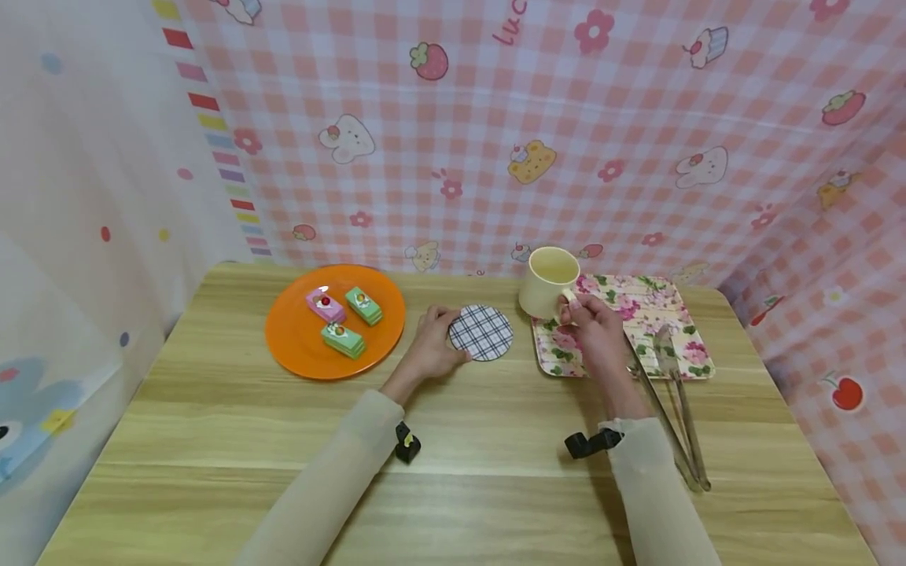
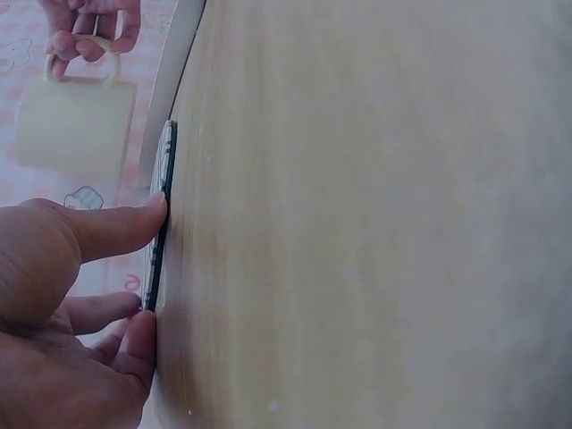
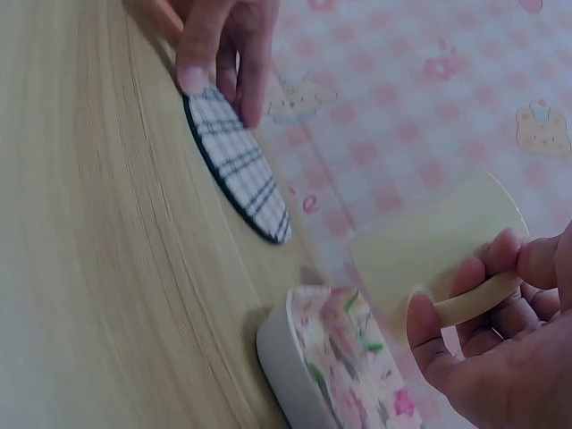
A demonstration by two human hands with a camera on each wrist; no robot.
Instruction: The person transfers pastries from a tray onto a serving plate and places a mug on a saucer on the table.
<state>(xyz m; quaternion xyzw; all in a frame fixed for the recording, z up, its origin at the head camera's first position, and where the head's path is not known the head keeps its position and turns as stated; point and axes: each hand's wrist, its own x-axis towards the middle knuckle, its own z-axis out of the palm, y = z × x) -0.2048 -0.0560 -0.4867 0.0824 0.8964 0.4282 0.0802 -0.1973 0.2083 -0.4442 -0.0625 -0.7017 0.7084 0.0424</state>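
A round coaster (image 1: 481, 333) with a black-and-white plaid top lies on the wooden table. My left hand (image 1: 436, 346) holds its left edge, thumb on the near side and fingers on the far side. By its handle, my right hand (image 1: 596, 334) grips a pale yellow mug (image 1: 543, 292). The mug is upright, raised at the left end of a floral tray (image 1: 697, 346). In the right wrist view, my fingers curl through the handle of the mug (image 3: 438, 246), with the floral tray (image 3: 277, 344) below.
An orange plate (image 1: 290, 342) at the left bears two green pieces (image 1: 344, 340) and a pink piece (image 1: 325, 304), decorated on top. Metal tongs (image 1: 683, 420) lean over the tray's near edge onto the table. A pink checked cloth (image 1: 453, 141) hangs behind.
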